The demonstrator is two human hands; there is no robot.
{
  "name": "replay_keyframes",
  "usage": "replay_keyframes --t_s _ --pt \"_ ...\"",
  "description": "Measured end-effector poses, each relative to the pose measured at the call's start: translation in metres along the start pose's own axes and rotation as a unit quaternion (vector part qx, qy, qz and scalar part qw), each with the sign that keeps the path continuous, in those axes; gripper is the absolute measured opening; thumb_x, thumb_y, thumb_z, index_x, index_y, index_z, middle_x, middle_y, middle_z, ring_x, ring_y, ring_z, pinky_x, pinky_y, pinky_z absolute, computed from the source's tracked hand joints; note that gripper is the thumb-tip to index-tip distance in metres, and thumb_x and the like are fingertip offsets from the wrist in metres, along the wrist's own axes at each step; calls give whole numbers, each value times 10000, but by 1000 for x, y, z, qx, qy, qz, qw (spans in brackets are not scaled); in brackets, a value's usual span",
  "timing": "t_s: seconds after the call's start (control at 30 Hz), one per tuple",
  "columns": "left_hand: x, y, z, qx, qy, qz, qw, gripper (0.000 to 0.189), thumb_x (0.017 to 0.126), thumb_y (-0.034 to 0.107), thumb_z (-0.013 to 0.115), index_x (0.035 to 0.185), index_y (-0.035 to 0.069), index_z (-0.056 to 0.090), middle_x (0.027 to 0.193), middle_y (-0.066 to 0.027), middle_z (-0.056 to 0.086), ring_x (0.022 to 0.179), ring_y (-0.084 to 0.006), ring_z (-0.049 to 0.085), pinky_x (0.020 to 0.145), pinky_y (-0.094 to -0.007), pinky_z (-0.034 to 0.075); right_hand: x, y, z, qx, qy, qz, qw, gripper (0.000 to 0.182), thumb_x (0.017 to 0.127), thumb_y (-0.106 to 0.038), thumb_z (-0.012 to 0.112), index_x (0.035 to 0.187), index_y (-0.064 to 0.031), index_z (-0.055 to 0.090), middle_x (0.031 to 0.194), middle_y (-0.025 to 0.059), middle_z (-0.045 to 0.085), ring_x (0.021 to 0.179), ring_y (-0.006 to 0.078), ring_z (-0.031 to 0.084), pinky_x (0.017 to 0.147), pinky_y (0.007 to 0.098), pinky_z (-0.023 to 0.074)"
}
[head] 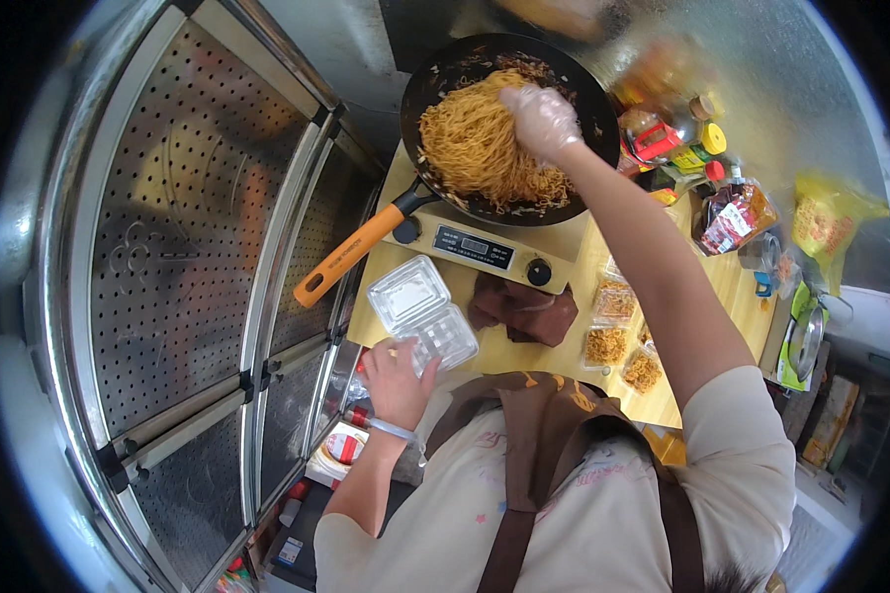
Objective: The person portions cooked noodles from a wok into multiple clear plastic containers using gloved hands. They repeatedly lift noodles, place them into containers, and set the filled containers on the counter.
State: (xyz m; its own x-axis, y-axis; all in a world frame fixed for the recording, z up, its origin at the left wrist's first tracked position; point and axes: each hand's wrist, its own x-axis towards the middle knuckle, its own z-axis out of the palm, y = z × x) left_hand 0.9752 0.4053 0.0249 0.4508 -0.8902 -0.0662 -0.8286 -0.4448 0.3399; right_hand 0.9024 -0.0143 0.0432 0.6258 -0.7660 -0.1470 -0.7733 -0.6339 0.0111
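Observation:
My right hand (543, 122), in a clear plastic glove, reaches into a black wok (598, 156) and touches the heap of noodles (463, 130); its fingertips are partly sunk in them, so whether it grips any is unclear. Dark cooked bits lie along the wok's wall. The wok stands on an induction cooker (445, 241), its orange handle (352, 252) pointing down and left. My bare left hand (397, 378) is at the lower edge of a hinged clear plastic box (409, 293), which lies with its lid folded back and no food in it. Thumb and fingers are spread against that edge.
Small clear boxes of noodles (604, 346) stand on the wooden table (489, 361) at right. A brown cloth or bag (538, 315) lies below the cooker. Sauce bottles and pouches (734, 216) crowd the right side, near a yellow plastic bag (827, 222). A perforated metal cabinet (185, 244) stands at left.

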Motion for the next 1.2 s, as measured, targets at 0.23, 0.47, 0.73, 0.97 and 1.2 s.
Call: replay_keyframes --t_s 0.23,0.47,0.73,0.97,1.2 --pt "-5 -22 10 -320 -193 -265 889 800 837 342 771 1373 -33 311 1167 -291 545 990 -414 623 771 -438 533 8 42 -78 108 250 -47 961 303 814 -59 590 1089 -146 683 1021 190 696 907 350 693 830 438 570" --pt "-11 -30 46 -635 -93 -360 678 584 969 209 615 1412 27 281 981 -119 642 817 -158 615 676 -265 506 -38 4 -211 176 184 -43 966 263 787 -175 728 1039 -105 696 913 76 720 825 231 697 776 326 561" --pt "-13 -33 62 -546 -92 -306 775 528 971 134 573 1407 21 298 907 -83 637 771 -119 573 717 -260 477 -48 -38 -29 -15 -230 -42 972 1059 785 -135 740 1573 -319 56 1570 319 136 1346 605 303 1094 583 384" --pt "-11 -36 64 -553 -95 -299 771 552 949 107 585 1409 7 296 903 -74 625 819 -124 584 751 -253 470 -9 9 22 38 -2 -23 999 636 821 15 620 1383 -221 439 1369 202 484 1173 472 535 859 536 569" --pt "-16 -38 71 -539 -85 -298 783 605 888 -34 531 1428 25 263 990 -140 655 868 -175 638 793 -283 506 -5 56 -44 106 237 -130 957 393 782 18 660 1153 -109 668 1111 181 670 1046 356 649 894 419 539"
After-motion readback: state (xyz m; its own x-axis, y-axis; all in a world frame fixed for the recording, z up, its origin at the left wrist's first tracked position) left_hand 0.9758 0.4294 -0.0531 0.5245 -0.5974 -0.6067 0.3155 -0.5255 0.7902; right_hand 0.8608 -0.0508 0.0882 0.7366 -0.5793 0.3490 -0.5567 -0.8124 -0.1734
